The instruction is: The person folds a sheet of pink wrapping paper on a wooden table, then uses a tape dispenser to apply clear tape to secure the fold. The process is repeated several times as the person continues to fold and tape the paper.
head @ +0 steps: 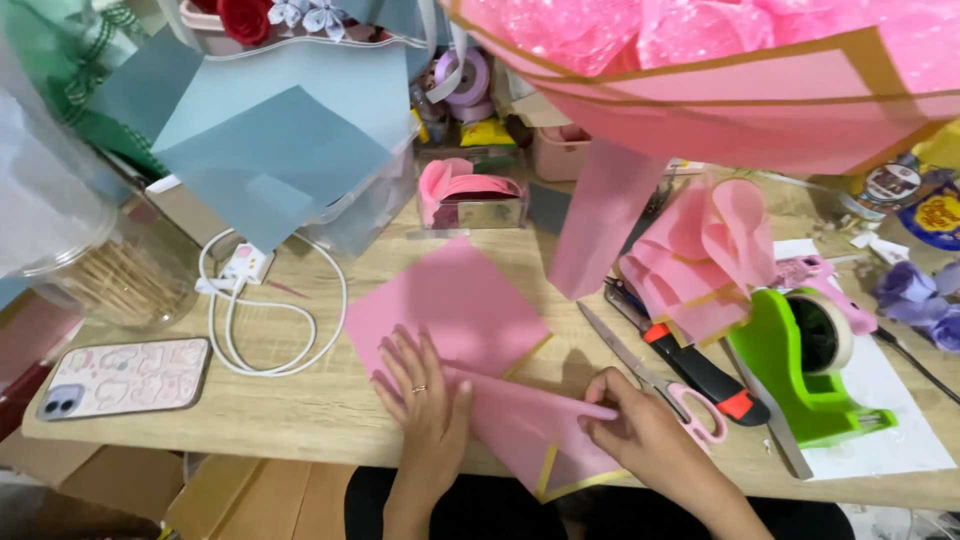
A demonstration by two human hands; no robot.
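Observation:
A pink sheet of wrapping paper (450, 305) with a thin gold edge lies on the wooden table (290, 405) in front of me. My left hand (420, 395) lies flat on the sheet, fingers spread, a ring on one finger. My right hand (640, 430) pinches a folded-over flap of the same pink sheet at its right side and holds it slightly raised. The near corner of the sheet hangs over the table's front edge.
Scissors with pink handles (650, 375) and a utility knife (700, 375) lie right of my right hand. A green tape dispenser (810, 370) stands further right. A phone (125, 378), a white cable (270, 310), blue sheets (270, 150) and a pink bouquet wrap (720, 70) surround the area.

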